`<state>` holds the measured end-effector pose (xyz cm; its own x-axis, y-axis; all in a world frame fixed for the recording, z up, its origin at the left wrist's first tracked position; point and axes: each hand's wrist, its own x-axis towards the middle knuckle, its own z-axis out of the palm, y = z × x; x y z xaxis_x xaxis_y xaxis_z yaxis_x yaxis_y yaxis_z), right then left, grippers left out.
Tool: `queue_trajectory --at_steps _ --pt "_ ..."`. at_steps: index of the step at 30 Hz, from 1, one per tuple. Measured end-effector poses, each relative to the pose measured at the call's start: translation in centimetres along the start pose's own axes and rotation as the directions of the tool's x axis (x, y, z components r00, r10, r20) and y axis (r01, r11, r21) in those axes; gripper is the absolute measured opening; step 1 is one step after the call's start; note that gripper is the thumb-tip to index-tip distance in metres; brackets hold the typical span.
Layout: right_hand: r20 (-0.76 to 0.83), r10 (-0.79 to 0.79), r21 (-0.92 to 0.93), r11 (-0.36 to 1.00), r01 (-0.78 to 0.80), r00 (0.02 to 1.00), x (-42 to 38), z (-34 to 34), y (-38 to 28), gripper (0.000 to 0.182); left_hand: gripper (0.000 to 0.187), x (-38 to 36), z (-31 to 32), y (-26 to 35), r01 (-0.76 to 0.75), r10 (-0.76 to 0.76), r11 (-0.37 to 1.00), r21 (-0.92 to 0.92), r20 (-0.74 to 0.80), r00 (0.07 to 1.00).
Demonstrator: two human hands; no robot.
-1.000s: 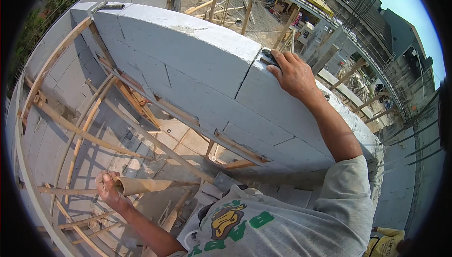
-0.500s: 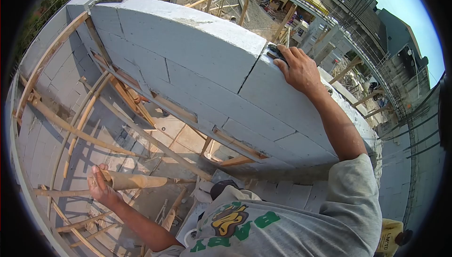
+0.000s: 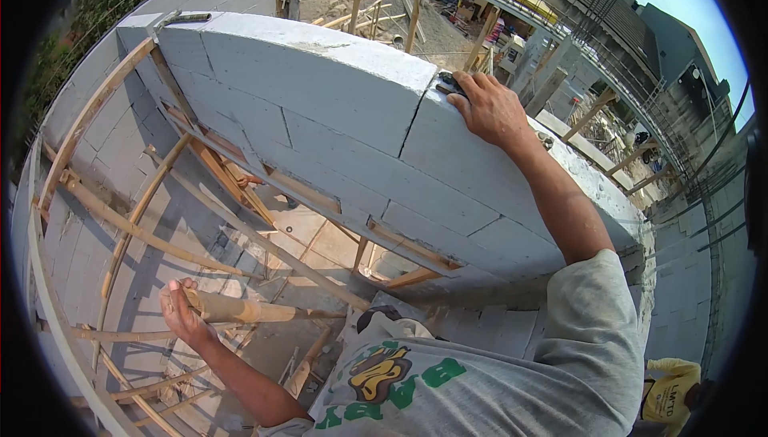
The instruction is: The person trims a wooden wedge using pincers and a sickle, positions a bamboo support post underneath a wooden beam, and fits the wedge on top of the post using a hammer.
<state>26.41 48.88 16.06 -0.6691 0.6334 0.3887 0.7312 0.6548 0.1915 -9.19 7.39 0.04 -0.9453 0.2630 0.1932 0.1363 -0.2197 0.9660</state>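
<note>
My right hand (image 3: 490, 110) rests on the top edge of a pale block wall (image 3: 320, 109), just right of a dark vertical joint. Its fingers are closed over a small dark object (image 3: 448, 85), mostly hidden, whose kind I cannot make out. Lower left, my left hand (image 3: 186, 315) is wrapped round the upper end of a thick bamboo pole (image 3: 248, 309). That pole runs to the right, close to my grey shirt.
Timber and bamboo props (image 3: 140, 225) cross the space below left, above a littered floor. Wooden frame pieces (image 3: 416, 245) line an opening in the wall. A person in a yellow shirt (image 3: 670, 393) is at lower right. A metal piece (image 3: 182, 18) lies on the wall's far end.
The whole view has shifted a little, and more of the person in yellow shows. Both hands keep their places on the wall top and the bamboo pole.
</note>
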Motion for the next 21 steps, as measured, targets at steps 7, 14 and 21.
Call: queue_trajectory --at_steps 7,14,21 --pt "-0.045 -0.002 0.013 1.0 0.002 0.999 0.0 0.3 0.0 0.045 0.026 -0.9 -0.5 0.4 -0.006 0.008 0.999 0.033 -0.041 0.999" --pt "-0.023 0.027 0.012 1.0 -0.027 0.999 -0.1 0.3 0.0 0.046 0.026 -1.5 -0.8 0.9 0.019 -0.017 1.0 0.018 -0.104 0.994" --pt "-0.048 0.039 0.035 0.999 -0.037 0.998 -0.3 0.0 0.0 0.043 0.032 -2.0 -1.5 1.1 0.016 -0.015 1.0 0.016 -0.043 0.999"
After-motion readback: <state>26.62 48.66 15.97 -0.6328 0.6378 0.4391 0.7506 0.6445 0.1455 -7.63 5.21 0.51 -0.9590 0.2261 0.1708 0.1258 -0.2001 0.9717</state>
